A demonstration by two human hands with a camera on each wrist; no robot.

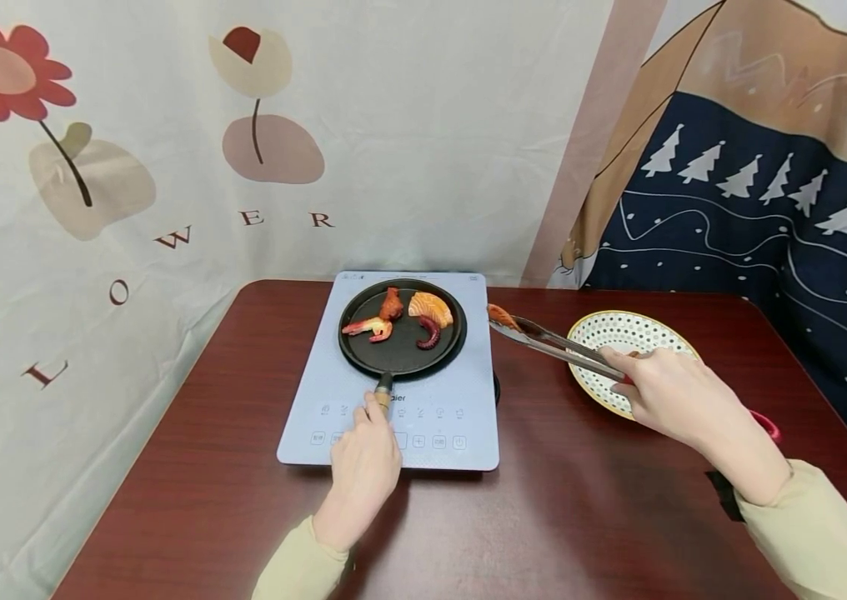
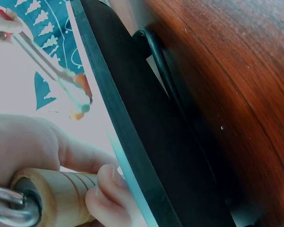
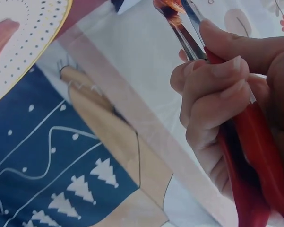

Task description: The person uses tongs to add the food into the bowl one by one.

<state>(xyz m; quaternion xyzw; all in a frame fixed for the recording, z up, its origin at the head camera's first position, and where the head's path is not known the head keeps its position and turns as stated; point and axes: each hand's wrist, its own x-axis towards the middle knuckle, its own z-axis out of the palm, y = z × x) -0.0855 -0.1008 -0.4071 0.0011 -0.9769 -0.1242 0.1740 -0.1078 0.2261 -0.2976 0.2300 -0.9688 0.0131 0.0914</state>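
Note:
My left hand [image 1: 366, 460] grips the wooden handle [image 2: 61, 194] of a black frying pan [image 1: 401, 358] on a pale induction cooker [image 1: 311, 375]. Inside the pan lie a shrimp [image 1: 373, 327], a drumstick-like piece [image 1: 391, 305], an orange salmon slice [image 1: 429, 307] and a purple octopus tentacle [image 1: 429, 333]. In my right hand [image 1: 682, 398] are metal tongs [image 1: 566, 346] with red handles [image 3: 255, 151]. Their tips hold an orange-brown food piece [image 1: 501, 317] beside the cooker's right edge. Below and behind that hand sits a dotted plate [image 1: 603, 329], where the right wrist view shows a reddish-brown piece [image 3: 2, 38].
The dark red wooden table [image 1: 206, 417] carries everything. A black cord [image 2: 163, 66] runs by the cooker's side. Printed curtains [image 1: 423, 142] hang right behind the table.

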